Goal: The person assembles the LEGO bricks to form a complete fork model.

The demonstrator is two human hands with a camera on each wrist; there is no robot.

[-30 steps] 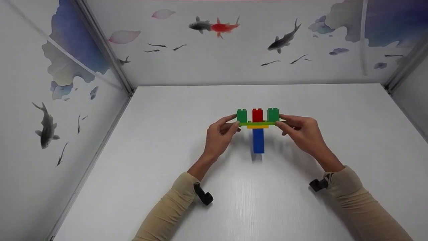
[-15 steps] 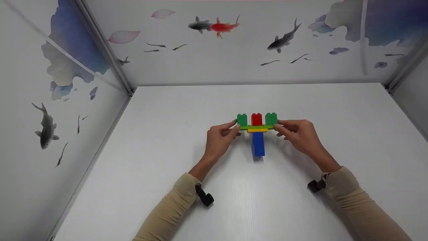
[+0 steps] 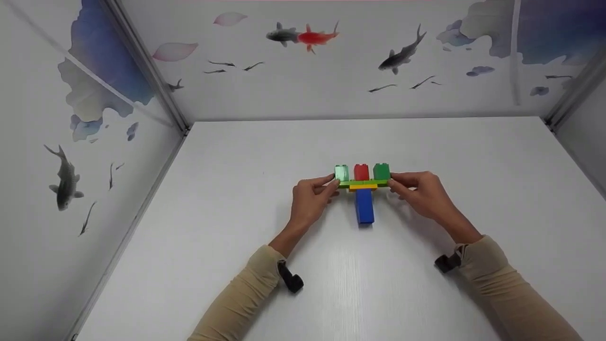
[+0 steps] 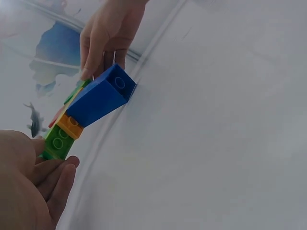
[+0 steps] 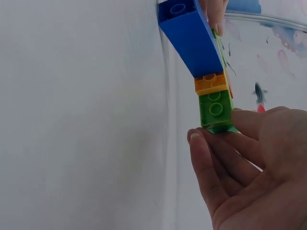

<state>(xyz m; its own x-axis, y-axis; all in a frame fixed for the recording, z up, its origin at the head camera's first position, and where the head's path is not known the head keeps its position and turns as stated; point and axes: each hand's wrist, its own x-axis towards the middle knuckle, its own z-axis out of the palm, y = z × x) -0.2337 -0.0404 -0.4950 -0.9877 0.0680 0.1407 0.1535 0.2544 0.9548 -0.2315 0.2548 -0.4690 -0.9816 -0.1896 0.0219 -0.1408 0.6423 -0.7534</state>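
Both hands hold a T-shaped build of toy bricks between them. Its stem is a tall blue brick column (image 3: 365, 206), topped by a yellow plate (image 3: 363, 188) and a light-green crosspiece (image 3: 361, 183). On the crosspiece sit a red brick (image 3: 361, 172) in the middle and a green brick at each end, the left one (image 3: 341, 173) and the right one (image 3: 381, 172). My left hand (image 3: 310, 201) pinches the left end; my right hand (image 3: 423, 194) pinches the right end. Both wrist views show the hollow underside of the blue column (image 4: 120, 82), so it is raised or tilted off the table.
A white tabletop (image 3: 227, 199) spreads around the build. White panels painted with fish stand behind (image 3: 331, 90) and at the left (image 3: 28, 227), meeting the table at its edges. A black wrist device (image 3: 290, 279) sits at each sleeve cuff.
Both hands have brought the build slightly down and toward me in the head view, with a small shift to the left. Their grip at both ends stays the same.
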